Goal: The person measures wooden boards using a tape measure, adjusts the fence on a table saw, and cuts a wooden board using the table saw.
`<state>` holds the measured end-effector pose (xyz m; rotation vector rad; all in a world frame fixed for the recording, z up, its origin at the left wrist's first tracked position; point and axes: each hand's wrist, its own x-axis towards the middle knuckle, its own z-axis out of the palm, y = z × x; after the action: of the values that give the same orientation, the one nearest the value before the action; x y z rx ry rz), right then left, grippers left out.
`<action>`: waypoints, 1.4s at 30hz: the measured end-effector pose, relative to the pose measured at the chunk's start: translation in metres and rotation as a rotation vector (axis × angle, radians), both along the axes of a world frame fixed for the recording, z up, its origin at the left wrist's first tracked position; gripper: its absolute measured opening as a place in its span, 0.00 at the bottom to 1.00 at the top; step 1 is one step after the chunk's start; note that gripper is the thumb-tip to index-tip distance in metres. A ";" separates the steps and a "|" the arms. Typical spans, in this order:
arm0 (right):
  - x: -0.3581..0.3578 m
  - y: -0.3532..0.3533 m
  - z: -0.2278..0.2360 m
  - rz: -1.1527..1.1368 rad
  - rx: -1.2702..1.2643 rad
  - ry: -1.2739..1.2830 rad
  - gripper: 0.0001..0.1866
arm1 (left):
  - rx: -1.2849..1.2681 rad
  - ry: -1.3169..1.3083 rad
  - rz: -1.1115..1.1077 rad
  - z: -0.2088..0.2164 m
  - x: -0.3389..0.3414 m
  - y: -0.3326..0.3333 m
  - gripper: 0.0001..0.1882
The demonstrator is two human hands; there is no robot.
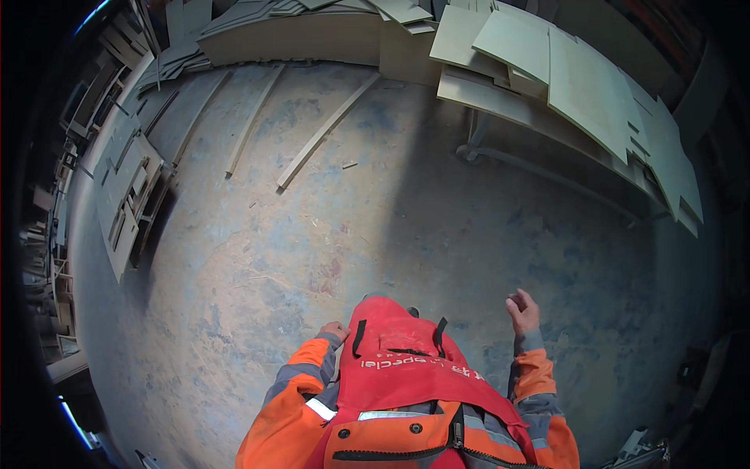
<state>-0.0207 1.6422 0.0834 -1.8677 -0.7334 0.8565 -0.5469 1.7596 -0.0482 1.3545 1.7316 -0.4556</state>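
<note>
My left hand (337,331) hangs beside the left edge of the red apron (406,344). It is small in view and its fingers are mostly turned away, so their hold cannot be made out. Out to the right of the apron, my right hand (524,311) is held over the bare floor, with loosely bent fingers and nothing visible in them. Both arms wear orange and grey sleeves with cuffs at the wrists. Neither hand touches any of the boards around the room; the apron is the nearest thing to the left one.
Long wooden strips (328,133) lie on the stained concrete floor (297,250) ahead. At the right, a stand (539,117) carries overlapping pale boards (590,86). A low rack of board offcuts (129,195) stands at the left, and stacked panels (293,39) line the back.
</note>
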 end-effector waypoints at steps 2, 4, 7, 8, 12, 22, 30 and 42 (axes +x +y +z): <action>0.045 0.090 0.056 0.020 0.183 -0.080 0.26 | -0.015 0.013 0.001 -0.006 0.016 0.028 0.24; 0.063 0.177 0.113 0.023 0.385 -0.093 0.21 | -0.038 0.036 -0.023 -0.013 0.025 0.057 0.24; 0.057 0.286 0.189 0.086 0.761 0.094 0.19 | -0.033 0.046 -0.058 -0.034 0.031 0.106 0.23; 0.036 0.315 0.221 0.175 0.909 0.132 0.19 | -0.020 0.036 -0.088 -0.041 0.037 0.125 0.22; -0.033 0.381 0.332 0.766 1.251 0.195 0.18 | 0.030 0.028 -0.122 -0.037 0.064 0.232 0.20; -0.038 0.481 0.391 1.024 1.262 0.479 0.09 | 0.323 -0.068 -0.017 -0.008 0.097 0.451 0.16; 0.043 0.508 0.398 0.901 1.355 0.450 0.12 | 0.064 -0.075 -0.090 -0.023 0.163 0.495 0.19; 0.220 0.466 0.320 0.696 1.375 0.345 0.18 | 0.053 -0.242 -0.133 0.004 0.336 0.517 0.12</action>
<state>0.1990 2.1079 0.4030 -0.2243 -1.3012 0.7115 -0.2111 2.2770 -0.0442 1.5033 1.4718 -0.3059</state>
